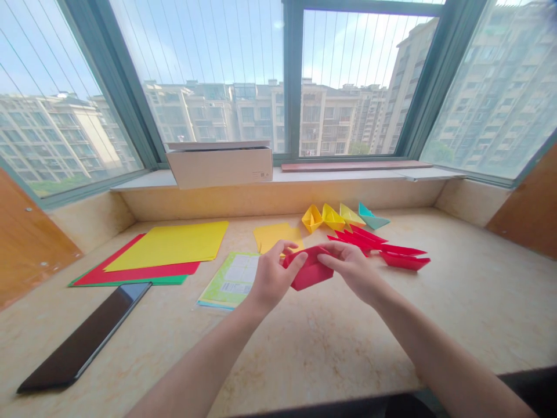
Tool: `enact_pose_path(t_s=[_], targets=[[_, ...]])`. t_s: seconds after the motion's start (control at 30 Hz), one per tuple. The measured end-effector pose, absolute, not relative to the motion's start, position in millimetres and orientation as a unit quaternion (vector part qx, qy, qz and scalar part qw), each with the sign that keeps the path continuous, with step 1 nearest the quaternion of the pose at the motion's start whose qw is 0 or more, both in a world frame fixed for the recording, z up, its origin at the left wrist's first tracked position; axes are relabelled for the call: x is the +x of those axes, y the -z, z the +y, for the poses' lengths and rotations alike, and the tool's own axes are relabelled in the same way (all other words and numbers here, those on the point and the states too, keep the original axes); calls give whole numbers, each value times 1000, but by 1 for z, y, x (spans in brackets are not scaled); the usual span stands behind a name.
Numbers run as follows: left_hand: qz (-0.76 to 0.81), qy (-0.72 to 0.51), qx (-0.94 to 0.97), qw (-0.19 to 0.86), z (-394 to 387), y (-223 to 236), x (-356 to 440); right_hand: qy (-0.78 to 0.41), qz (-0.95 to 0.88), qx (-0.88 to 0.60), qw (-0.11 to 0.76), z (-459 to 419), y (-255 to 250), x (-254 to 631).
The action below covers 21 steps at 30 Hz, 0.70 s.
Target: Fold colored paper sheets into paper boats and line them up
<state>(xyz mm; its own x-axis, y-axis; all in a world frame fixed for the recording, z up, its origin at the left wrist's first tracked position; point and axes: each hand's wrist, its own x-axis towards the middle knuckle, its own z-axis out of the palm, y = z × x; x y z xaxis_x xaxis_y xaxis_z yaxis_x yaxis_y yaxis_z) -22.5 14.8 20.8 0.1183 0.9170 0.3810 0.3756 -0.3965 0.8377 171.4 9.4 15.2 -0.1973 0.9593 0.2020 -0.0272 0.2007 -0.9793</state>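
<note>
A folded piece of red paper (311, 274) is held up over the stone sill between my two hands. My left hand (275, 273) pinches its left end, thumb on the near face. At its upper right edge my right hand (348, 261) grips it with thumb and fingers. Just beyond my right hand lie several red paper boats (404, 258), some partly hidden behind it. Behind those stand yellow paper boats (333, 217) and one teal paper boat (372, 217). Past my left hand lies a light orange paper sheet (272, 235).
Yellow sheets (174, 244) overlap red and green paper at the left. A green-labelled packet (224, 284) lies beside my left forearm. Nearer left is a black phone or tablet (82, 342). A white box (220, 165) sits on the ledge under the windows.
</note>
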Motion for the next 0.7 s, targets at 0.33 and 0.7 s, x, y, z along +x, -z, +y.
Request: enact_pose_path(t_s=[0.33, 0.7], targets=[[397, -467, 590, 526, 18, -24, -22, -515, -570, -378, 517, 13, -13, 176], [374, -538, 522, 546, 20, -23, -19, -486, -629, -380, 473, 10, -19, 174]])
